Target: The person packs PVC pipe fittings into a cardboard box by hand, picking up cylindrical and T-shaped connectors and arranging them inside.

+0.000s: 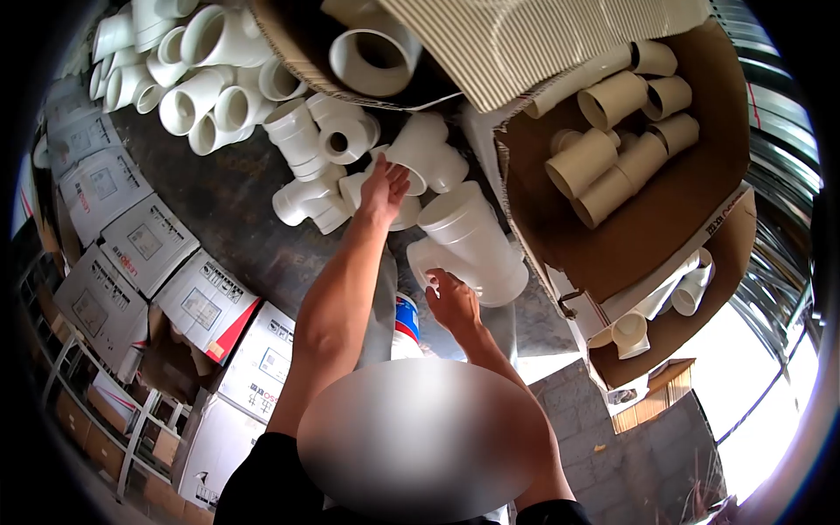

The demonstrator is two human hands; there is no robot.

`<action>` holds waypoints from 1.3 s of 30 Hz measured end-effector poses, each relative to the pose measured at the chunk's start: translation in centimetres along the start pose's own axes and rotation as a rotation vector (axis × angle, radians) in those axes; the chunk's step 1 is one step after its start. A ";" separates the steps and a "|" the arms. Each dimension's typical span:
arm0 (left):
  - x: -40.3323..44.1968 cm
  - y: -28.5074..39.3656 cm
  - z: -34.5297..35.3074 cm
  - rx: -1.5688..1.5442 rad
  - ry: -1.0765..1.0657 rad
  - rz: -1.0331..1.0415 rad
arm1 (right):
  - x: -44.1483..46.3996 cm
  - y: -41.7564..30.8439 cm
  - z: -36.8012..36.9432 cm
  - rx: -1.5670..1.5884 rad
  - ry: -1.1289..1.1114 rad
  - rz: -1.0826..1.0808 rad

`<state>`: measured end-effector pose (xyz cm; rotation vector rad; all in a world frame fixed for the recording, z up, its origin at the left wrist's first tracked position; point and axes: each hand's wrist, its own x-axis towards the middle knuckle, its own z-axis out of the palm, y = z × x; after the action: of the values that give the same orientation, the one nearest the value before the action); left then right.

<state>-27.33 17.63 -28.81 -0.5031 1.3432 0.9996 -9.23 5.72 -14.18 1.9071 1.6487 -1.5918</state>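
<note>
My left hand (382, 190) reaches out over a cluster of white plastic pipe fittings, fingers spread. Its fingertips are at the near side of a white pipe tee (418, 149); whether they touch it I cannot tell. My right hand (455, 302) is lower and to the right, its fingers loosely bent and apart with nothing visible between them. It overlaps the near edge of a large white branched pipe fitting (464, 232); contact is unclear. Close to my left hand lie another tee (343, 136), a ribbed-looking fitting (296, 140) and an elbow-like fitting (311, 203).
An open cardboard box (604, 262) on the right holds several cream pipe fittings (612, 101). Another carton at the top holds a large white fitting (374, 59). More white fittings (206, 96) are heaped at upper left. Printed cartons (149, 241) line the left. A blue-and-red container (406, 319) stands below.
</note>
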 end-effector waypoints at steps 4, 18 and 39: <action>2.6 -0.5 1.0 -0.098 -0.026 0.041 | 0.1 1.5 -0.9 -0.015 0.092 0.053; -11.6 -2.8 -4.9 -0.029 -0.044 0.158 | -2.8 -1.5 0.1 0.095 0.097 -0.080; -37.2 0.4 7.4 0.143 -0.388 0.551 | -10.1 -7.7 -11.0 0.949 0.647 -0.264</action>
<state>-20.56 12.48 8.20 0.1839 1.2059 1.3534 -7.03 9.96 1.88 3.0207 1.4836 -2.3105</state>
